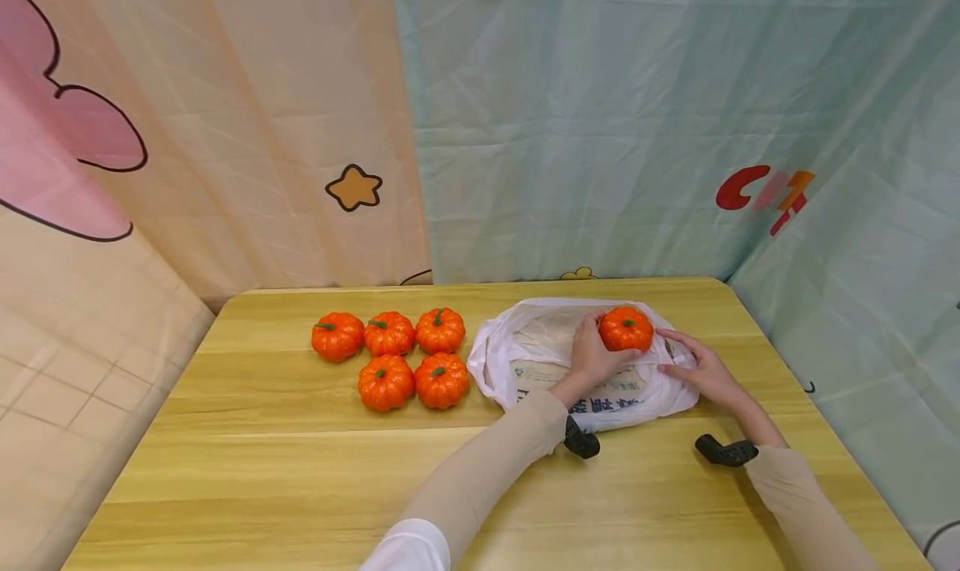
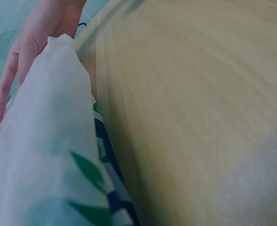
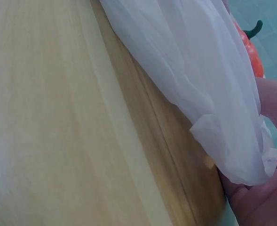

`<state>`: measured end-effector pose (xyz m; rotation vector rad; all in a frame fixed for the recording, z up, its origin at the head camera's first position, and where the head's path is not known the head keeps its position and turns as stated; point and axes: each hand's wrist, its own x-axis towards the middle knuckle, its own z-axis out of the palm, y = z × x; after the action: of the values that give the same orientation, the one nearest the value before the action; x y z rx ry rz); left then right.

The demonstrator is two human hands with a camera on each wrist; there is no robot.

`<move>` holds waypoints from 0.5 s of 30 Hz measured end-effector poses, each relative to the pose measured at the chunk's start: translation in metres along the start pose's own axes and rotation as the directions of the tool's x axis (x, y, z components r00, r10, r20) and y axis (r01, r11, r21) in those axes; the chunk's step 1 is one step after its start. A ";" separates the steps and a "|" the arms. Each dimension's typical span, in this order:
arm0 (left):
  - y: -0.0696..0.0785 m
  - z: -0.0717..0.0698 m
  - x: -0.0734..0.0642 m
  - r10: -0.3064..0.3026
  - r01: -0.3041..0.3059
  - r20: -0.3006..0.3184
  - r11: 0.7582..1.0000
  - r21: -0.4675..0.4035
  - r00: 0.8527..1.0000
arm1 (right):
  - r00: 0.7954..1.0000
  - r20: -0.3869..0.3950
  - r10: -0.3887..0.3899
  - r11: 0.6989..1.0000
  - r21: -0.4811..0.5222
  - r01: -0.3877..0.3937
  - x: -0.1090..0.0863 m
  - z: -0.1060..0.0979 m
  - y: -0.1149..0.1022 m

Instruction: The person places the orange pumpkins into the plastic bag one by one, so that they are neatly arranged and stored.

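Pumpkin [image 1: 626,328] gripped by the left hand [image 1: 594,356], over the bag [image 1: 492,358] near the far right corner of the table [image 1: 300,471], could snag if the right hand [image 1: 708,375] loses its pinch and the limp rim [image 3: 251,162] sags.

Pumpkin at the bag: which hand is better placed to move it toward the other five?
Left, probably: the left hand grips that pumpkin and is nearer the five pumpkins, while the right hand holds the edge of the white bag.
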<state>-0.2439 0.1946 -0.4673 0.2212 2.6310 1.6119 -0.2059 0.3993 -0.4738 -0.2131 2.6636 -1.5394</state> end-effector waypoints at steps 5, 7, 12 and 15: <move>0.000 -0.002 0.001 0.001 -0.002 0.011 0.999 0.046 1.000 | 1.000 0.003 0.004 1.000 -0.006 -0.004 0.001 0.002 0.000; 0.000 -0.002 0.001 -0.004 0.003 0.019 0.998 0.062 1.000 | 1.000 0.006 0.011 1.000 -0.002 -0.011 0.001 0.002 0.000; 0.003 -0.001 0.002 -0.016 0.012 0.040 0.994 0.104 0.999 | 1.000 0.007 0.012 1.000 0.008 -0.012 -0.001 0.001 -0.003; 0.007 -0.002 0.001 -0.021 0.015 0.054 0.994 0.112 0.998 | 1.000 0.005 -0.001 1.000 0.002 0.001 -0.001 0.000 -0.005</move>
<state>-0.2443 0.1959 -0.4604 0.2422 2.6763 1.4334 -0.2039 0.3969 -0.4699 -0.2171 2.6583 -1.5404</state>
